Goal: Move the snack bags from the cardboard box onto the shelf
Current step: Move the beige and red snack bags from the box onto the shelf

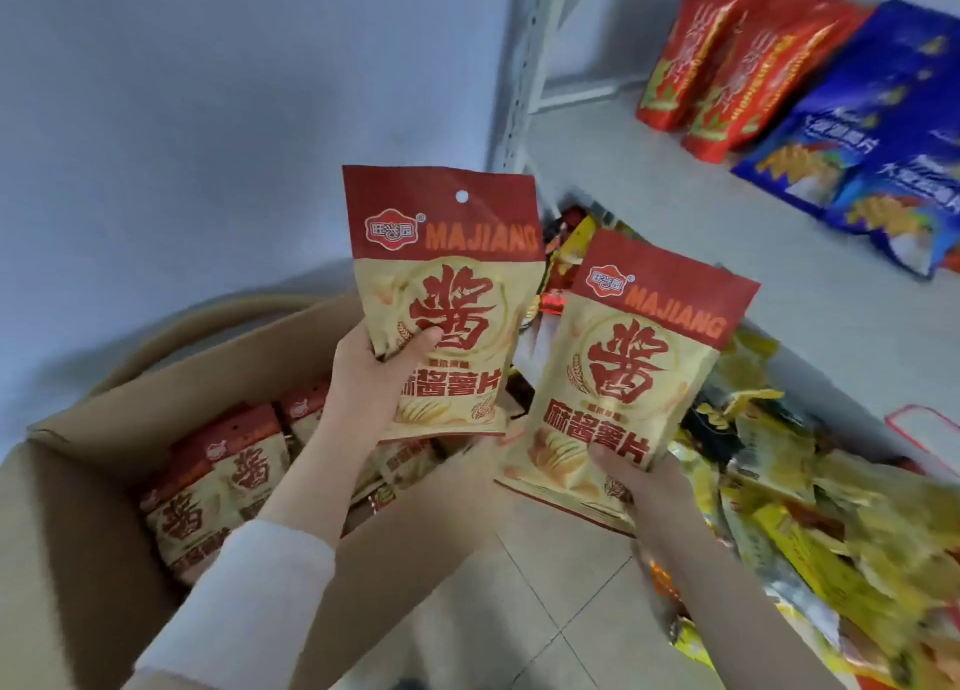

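I see the left hand [371,377] gripping the lower left edge of a cream foil snack bag with a red header band [441,294]. Its thumb lies across the printed face and its fingers are hidden behind. That bag stands nearly upright in the air above the box, long axis vertical, header and hang hole on top, print facing me.

The right hand [641,481] pinches the bottom edge of a second matching bag [639,362], thumb on the front. This one is held lower and just right of the first, past the box's rim. Its long axis is tilted, with the header leaning right toward the shelf. A further bag of the same print [540,486] peeks out behind its lower left corner, and I cannot tell whether the hand holds that one too.

A white sleeve [244,601] covers the left forearm. Below it sits the open brown cardboard box [78,507], with more cream-and-red bags [218,486] lying inside, partly hidden by the arm.

To the right, the pale grey metal shelf [649,211] carries red bags [727,65] and blue bags [872,133], blurred and cut off by the frame edge. Beneath its board lies a heap of yellow packets [831,507], too smeared for me to read. I cannot tell what they rest on.
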A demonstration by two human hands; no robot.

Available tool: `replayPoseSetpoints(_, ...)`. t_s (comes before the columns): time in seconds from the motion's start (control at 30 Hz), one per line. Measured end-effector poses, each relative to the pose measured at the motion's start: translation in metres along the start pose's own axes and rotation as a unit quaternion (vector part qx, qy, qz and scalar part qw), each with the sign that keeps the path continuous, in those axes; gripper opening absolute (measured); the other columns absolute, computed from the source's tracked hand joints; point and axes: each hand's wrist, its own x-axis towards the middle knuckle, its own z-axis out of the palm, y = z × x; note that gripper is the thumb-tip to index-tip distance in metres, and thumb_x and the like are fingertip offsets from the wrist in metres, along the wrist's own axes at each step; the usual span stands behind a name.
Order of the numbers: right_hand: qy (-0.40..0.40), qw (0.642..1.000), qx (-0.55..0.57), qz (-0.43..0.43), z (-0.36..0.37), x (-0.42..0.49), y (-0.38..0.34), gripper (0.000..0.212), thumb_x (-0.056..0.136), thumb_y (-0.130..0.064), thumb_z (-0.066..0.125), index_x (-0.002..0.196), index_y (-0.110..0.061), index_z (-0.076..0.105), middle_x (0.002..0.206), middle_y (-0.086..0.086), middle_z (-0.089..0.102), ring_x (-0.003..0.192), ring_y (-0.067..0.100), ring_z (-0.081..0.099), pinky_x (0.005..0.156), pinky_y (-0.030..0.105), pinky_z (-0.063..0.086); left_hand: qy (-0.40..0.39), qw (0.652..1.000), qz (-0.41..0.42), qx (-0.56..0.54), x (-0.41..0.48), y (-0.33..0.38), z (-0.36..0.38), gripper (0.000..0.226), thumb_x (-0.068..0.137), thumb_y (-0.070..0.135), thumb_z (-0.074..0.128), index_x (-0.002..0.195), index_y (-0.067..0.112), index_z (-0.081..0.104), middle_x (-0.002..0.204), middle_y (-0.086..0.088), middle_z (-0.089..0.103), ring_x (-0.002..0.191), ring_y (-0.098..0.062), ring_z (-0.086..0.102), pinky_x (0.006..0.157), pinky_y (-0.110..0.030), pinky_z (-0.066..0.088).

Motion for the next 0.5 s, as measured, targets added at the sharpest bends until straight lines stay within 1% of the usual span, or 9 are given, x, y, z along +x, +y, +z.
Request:
replayPoseSetpoints(0.07, 0.051, 0.998, 0.001, -0.021, -0.046, -0.021, -0.009, 0.029, 0.065, -0.018, 0.08, 0.091, -0.019, 0.067, 0.085, 0.0, 0.075, 0.078, 0.02, 0.072, 0.066, 0.033, 0.057, -0.048, 0.998, 0.027, -0.008, -0.012, 0.024, 0.047, 0.016, 0.077, 0.033, 0.07, 0.087, 0.041, 0.061, 0.079, 0.033, 0.068, 0.075, 0.011, 0.065, 0.055, -0.004, 0.047)
replayPoseSetpoints(0.1, 0.077, 0.997, -0.007, -0.031, -0.07, -0.032, -0.012, 0.027, 0.066, -0.018, 0.08, 0.09, -0.019, 0.068, 0.082, -0.001, 0.075, 0.075, 0.019, 0.072, 0.068, 0.035, 0.057, -0.069, 0.997, 0.036, -0.013, -0.02, 0.033, 0.071, 0.017, 0.073, 0.036, 0.07, 0.087, 0.04, 0.06, 0.077, 0.032, 0.068, 0.074, 0.011, 0.065, 0.054, -0.004, 0.047)
replayPoseSetpoints(0.13, 0.104, 0.994, -0.015, -0.041, -0.097, -0.045, -0.014, 0.026, 0.067, -0.019, 0.081, 0.089, -0.02, 0.068, 0.08, -0.002, 0.075, 0.074, 0.017, 0.072, 0.067, 0.034, 0.057, -0.085, 0.995, 0.042, -0.02, -0.03, 0.041, 0.097, 0.021, 0.069, 0.041, 0.07, 0.087, 0.039, 0.061, 0.077, 0.031, 0.068, 0.073, 0.009, 0.066, 0.053, -0.005, 0.047)
replayPoseSetpoints(0.2, 0.15, 0.986, -0.014, -0.066, -0.156, -0.071, -0.019, 0.027, 0.065, -0.02, 0.082, 0.088, -0.02, 0.068, 0.078, -0.006, 0.075, 0.072, 0.012, 0.072, 0.06, 0.025, 0.055, -0.111, 0.992, 0.059, -0.029, -0.053, 0.052, 0.153, 0.028, 0.062, 0.049, 0.069, 0.087, 0.039, 0.063, 0.08, 0.027, 0.07, 0.076, 0.005, 0.067, 0.053, -0.008, 0.049)
replayPoseSetpoints(0.27, 0.187, 0.979, -0.011, -0.084, -0.22, -0.097, -0.021, 0.029, 0.065, -0.021, 0.082, 0.091, -0.02, 0.068, 0.08, -0.006, 0.075, 0.074, 0.011, 0.072, 0.059, 0.021, 0.053, -0.135, 0.987, 0.079, -0.03, -0.08, 0.058, 0.211, 0.03, 0.062, 0.054, 0.07, 0.089, 0.042, 0.065, 0.088, 0.025, 0.071, 0.082, 0.002, 0.068, 0.06, -0.015, 0.053)
replayPoseSetpoints(0.33, 0.224, 0.97, -0.012, -0.098, -0.286, -0.125, -0.024, 0.029, 0.066, -0.025, 0.081, 0.092, -0.021, 0.068, 0.081, -0.006, 0.075, 0.073, 0.008, 0.071, 0.057, 0.016, 0.051, -0.162, 0.982, 0.092, -0.034, -0.109, 0.065, 0.275, 0.025, 0.066, 0.053, 0.072, 0.09, 0.05, 0.065, 0.093, 0.024, 0.07, 0.087, 0.001, 0.067, 0.071, -0.025, 0.053)
replayPoseSetpoints(0.4, 0.266, 0.957, -0.011, -0.117, -0.349, -0.152, -0.027, 0.025, 0.068, -0.027, 0.08, 0.089, -0.021, 0.068, 0.078, -0.008, 0.075, 0.07, 0.003, 0.07, 0.052, 0.01, 0.048, -0.205, 0.973, 0.102, -0.04, -0.137, 0.073, 0.342, 0.02, 0.068, 0.048, 0.07, 0.087, 0.055, 0.065, 0.091, 0.026, 0.07, 0.088, 0.001, 0.067, 0.075, -0.029, 0.053)
replayPoseSetpoints(0.43, 0.289, 0.949, -0.009, -0.124, -0.379, -0.165, -0.027, 0.022, 0.068, -0.027, 0.079, 0.087, -0.021, 0.068, 0.076, -0.009, 0.074, 0.068, 0.003, 0.07, 0.051, 0.01, 0.048, -0.229, 0.967, 0.106, -0.044, -0.153, 0.078, 0.374, 0.018, 0.069, 0.047, 0.069, 0.084, 0.057, 0.065, 0.088, 0.026, 0.07, 0.086, 0.002, 0.067, 0.072, -0.026, 0.053)
replayPoseSetpoints(0.5, 0.33, 0.935, 0.004, -0.131, -0.432, -0.187, -0.028, 0.018, 0.069, -0.027, 0.078, 0.082, -0.023, 0.067, 0.073, -0.01, 0.073, 0.067, 0.003, 0.069, 0.053, 0.014, 0.049, -0.278, 0.952, 0.114, -0.058, -0.183, 0.089, 0.434, 0.015, 0.069, 0.046, 0.068, 0.08, 0.056, 0.065, 0.082, 0.029, 0.069, 0.079, 0.006, 0.067, 0.06, -0.013, 0.052)
